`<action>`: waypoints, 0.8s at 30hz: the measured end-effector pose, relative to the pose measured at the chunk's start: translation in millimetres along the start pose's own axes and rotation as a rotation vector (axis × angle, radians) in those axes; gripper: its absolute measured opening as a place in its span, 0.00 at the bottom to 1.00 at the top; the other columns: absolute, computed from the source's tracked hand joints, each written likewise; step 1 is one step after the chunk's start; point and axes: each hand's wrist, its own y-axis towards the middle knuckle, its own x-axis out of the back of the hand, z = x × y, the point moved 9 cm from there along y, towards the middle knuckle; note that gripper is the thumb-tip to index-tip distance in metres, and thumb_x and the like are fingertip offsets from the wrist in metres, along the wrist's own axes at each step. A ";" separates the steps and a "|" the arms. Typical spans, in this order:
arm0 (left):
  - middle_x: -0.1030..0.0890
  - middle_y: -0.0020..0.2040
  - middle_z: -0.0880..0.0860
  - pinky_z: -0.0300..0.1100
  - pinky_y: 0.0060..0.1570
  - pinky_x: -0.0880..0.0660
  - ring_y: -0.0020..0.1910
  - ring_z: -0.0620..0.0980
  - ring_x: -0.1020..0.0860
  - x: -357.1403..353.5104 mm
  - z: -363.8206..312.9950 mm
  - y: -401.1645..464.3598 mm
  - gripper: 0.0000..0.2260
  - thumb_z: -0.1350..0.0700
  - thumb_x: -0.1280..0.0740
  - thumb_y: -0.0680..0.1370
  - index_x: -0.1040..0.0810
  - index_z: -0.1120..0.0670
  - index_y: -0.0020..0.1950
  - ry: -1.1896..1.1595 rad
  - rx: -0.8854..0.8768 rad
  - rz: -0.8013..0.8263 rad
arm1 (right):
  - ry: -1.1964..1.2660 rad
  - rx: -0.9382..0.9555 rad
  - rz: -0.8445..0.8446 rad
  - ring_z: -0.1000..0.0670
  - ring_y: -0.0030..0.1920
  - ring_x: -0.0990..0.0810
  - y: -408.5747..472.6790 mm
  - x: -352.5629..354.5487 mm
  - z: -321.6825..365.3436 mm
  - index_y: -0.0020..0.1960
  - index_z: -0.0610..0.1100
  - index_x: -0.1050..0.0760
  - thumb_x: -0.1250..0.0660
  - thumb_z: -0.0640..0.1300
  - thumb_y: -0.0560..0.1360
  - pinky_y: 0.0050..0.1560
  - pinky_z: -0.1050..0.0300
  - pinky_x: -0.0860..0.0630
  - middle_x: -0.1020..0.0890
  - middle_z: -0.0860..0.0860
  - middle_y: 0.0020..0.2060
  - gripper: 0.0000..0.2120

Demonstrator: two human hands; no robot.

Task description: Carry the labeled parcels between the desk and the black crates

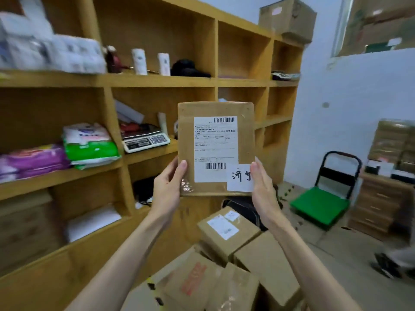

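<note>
I hold a flat brown cardboard parcel (pixel 215 108) upright in front of me. It carries a white shipping label with barcodes and a small white slip with handwritten characters at its lower right. My left hand (pixel 167 187) grips its lower left edge, thumb on the front. My right hand (pixel 262 187) grips the lower right edge, thumb over the slip. Below lie several more brown parcels; one labeled parcel (pixel 226 230) lies on top of the pile. No black crate or desk is plainly in view.
A tall wooden shelf unit (pixel 157 80) fills the left, holding tissue packs, bottles and a white scale (pixel 146 140). A green platform trolley (pixel 321 205) stands at the right by the white wall. Stacked cartons (pixel 393 142) sit at far right. Someone's shoe (pixel 386 265) shows at lower right.
</note>
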 end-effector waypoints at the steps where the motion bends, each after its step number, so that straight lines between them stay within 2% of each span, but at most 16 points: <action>1: 0.16 0.60 0.43 0.42 0.62 0.22 0.60 0.42 0.19 30.0 -6.0 -0.7 0.19 0.47 0.34 0.82 0.24 0.50 0.72 0.013 -0.011 -0.037 | 0.009 0.017 0.051 0.68 0.52 0.20 2.6 -30.6 -2.4 0.70 0.57 0.33 0.50 0.50 0.86 0.50 0.73 0.26 0.18 0.62 0.52 0.15; 2: 0.15 0.59 0.43 0.40 0.59 0.21 0.59 0.42 0.18 63.7 -12.1 -2.9 0.17 0.48 0.34 0.82 0.23 0.49 0.71 0.030 -0.022 -0.077 | 0.024 0.032 0.105 0.65 0.54 0.20 2.7 -66.0 -2.6 0.73 0.54 0.34 0.50 0.50 0.86 0.53 0.69 0.25 0.18 0.60 0.54 0.17; 4: 0.15 0.57 0.43 0.36 0.54 0.20 0.57 0.42 0.17 130.5 -22.1 -10.0 0.15 0.49 0.35 0.83 0.23 0.48 0.69 0.058 -0.036 -0.153 | 0.066 0.045 0.196 0.67 0.53 0.20 -1.3 -134.9 -3.8 0.74 0.53 0.35 0.50 0.50 0.86 0.53 0.69 0.24 0.19 0.61 0.55 0.18; 6: 0.15 0.57 0.44 0.35 0.51 0.20 0.57 0.43 0.17 198.0 -32.5 -22.4 0.15 0.50 0.36 0.83 0.24 0.47 0.70 0.082 -0.041 -0.240 | 0.092 0.048 0.303 0.61 0.56 0.19 -12.5 -206.0 0.1 0.75 0.52 0.35 0.50 0.51 0.86 0.53 0.65 0.22 0.17 0.58 0.57 0.19; 8: 0.15 0.56 0.43 0.34 0.51 0.20 0.57 0.43 0.17 264.7 -43.2 -40.9 0.15 0.50 0.36 0.83 0.25 0.47 0.71 0.108 -0.047 -0.343 | 0.111 0.049 0.397 0.57 0.60 0.20 -27.7 -276.2 4.4 0.76 0.53 0.35 0.50 0.52 0.86 0.61 0.59 0.23 0.18 0.56 0.60 0.20; 10: 0.15 0.56 0.42 0.35 0.53 0.20 0.57 0.42 0.17 328.4 -57.7 -65.6 0.15 0.50 0.37 0.84 0.24 0.48 0.70 0.147 -0.062 -0.459 | 0.156 0.052 0.507 0.57 0.65 0.23 -48.3 -344.5 13.0 0.76 0.55 0.35 0.50 0.54 0.86 0.70 0.52 0.28 0.20 0.57 0.64 0.20; 11: 0.14 0.56 0.42 0.37 0.55 0.20 0.57 0.42 0.17 358.2 -66.3 -79.9 0.15 0.50 0.37 0.84 0.23 0.48 0.70 0.173 -0.072 -0.513 | 0.182 0.052 0.561 0.58 0.67 0.25 -60.8 -376.8 19.1 0.76 0.55 0.35 0.50 0.54 0.86 0.72 0.52 0.31 0.22 0.58 0.66 0.20; 12: 0.14 0.56 0.42 0.37 0.55 0.20 0.57 0.42 0.17 386.1 -75.5 -94.7 0.15 0.51 0.37 0.84 0.23 0.50 0.70 0.197 -0.082 -0.566 | 0.198 0.054 0.612 0.62 0.67 0.27 -74.7 -407.3 25.3 0.76 0.55 0.35 0.50 0.53 0.86 0.71 0.57 0.32 0.22 0.60 0.66 0.20; 14: 0.14 0.53 0.41 0.34 0.50 0.20 0.54 0.40 0.16 440.1 -95.4 -128.3 0.15 0.52 0.37 0.84 0.22 0.52 0.69 0.230 -0.099 -0.676 | 0.245 0.069 0.719 0.74 0.60 0.28 -106.2 -466.4 39.2 0.73 0.55 0.34 0.50 0.50 0.86 0.62 0.74 0.32 0.23 0.67 0.61 0.17; 15: 0.14 0.52 0.41 0.32 0.47 0.21 0.53 0.39 0.16 464.3 -105.0 -146.3 0.14 0.52 0.37 0.84 0.22 0.51 0.69 0.246 -0.107 -0.730 | 0.263 0.067 0.775 0.75 0.59 0.29 -123.3 -494.5 45.3 0.73 0.55 0.35 0.50 0.50 0.86 0.59 0.77 0.33 0.24 0.68 0.60 0.17; 17: 0.14 0.53 0.40 0.31 0.47 0.21 0.53 0.39 0.16 507.8 -123.4 -185.3 0.12 0.52 0.37 0.84 0.22 0.49 0.67 0.286 -0.120 -0.837 | 0.292 0.086 0.902 0.74 0.64 0.31 -161.7 -549.2 54.3 0.77 0.54 0.37 0.49 0.52 0.86 0.65 0.74 0.35 0.27 0.66 0.67 0.20; 19: 0.14 0.54 0.41 0.32 0.47 0.21 0.52 0.39 0.16 545.3 -139.5 -225.6 0.12 0.52 0.38 0.84 0.22 0.46 0.66 0.329 -0.128 -0.949 | 0.317 0.101 1.007 0.79 0.62 0.36 -200.4 -596.0 65.6 0.79 0.53 0.41 0.49 0.55 0.85 0.63 0.79 0.39 0.33 0.68 0.70 0.23; 20: 0.14 0.54 0.41 0.33 0.47 0.20 0.52 0.40 0.16 565.6 -148.5 -249.1 0.12 0.51 0.37 0.84 0.22 0.46 0.67 0.354 -0.131 -1.012 | 0.337 0.098 1.065 0.82 0.59 0.37 -223.6 -620.5 74.4 0.79 0.53 0.41 0.49 0.56 0.85 0.61 0.81 0.40 0.33 0.69 0.69 0.23; 22: 0.14 0.55 0.44 0.37 0.49 0.18 0.53 0.42 0.16 594.7 -161.8 -284.3 0.14 0.49 0.36 0.84 0.23 0.47 0.69 0.384 -0.123 -1.108 | 0.369 0.080 1.147 0.80 0.59 0.35 -258.5 -656.6 85.1 0.79 0.55 0.40 0.49 0.57 0.85 0.66 0.75 0.37 0.31 0.69 0.68 0.23; 24: 0.14 0.57 0.45 0.41 0.52 0.18 0.54 0.45 0.16 623.7 -173.6 -322.3 0.17 0.48 0.35 0.83 0.23 0.48 0.71 0.400 -0.122 -1.206 | 0.413 0.068 1.243 0.79 0.58 0.32 -299.8 -689.4 100.3 0.74 0.59 0.39 0.50 0.55 0.85 0.62 0.75 0.35 0.29 0.72 0.62 0.18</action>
